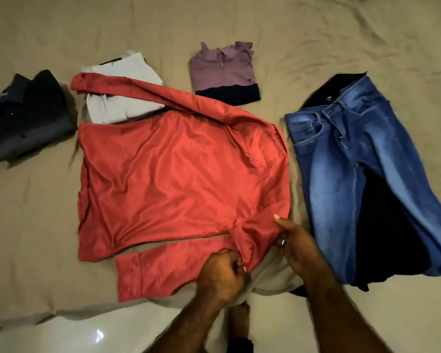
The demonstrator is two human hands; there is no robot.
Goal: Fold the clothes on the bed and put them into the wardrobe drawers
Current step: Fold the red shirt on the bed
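Lower centre: the left hand (220, 272) pinches the near sleeve of the red shirt (178, 174) at the shoulder seam; the right hand (297, 244) grips the same bunched fabric just beside it. The shirt lies spread at centre frame on the bed (31, 225). Right: blue jeans (362, 159) over a black garment (390, 225). Upper frame, left to right: folded dark shirt (26, 118), folded white shirt (122, 98), folded purple top (224, 72).

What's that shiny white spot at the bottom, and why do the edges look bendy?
Head view: the spot is lamp glare on the glossy floor; the wide lens curves the bed edges; dim warm light; dark folded shirt loses detail.
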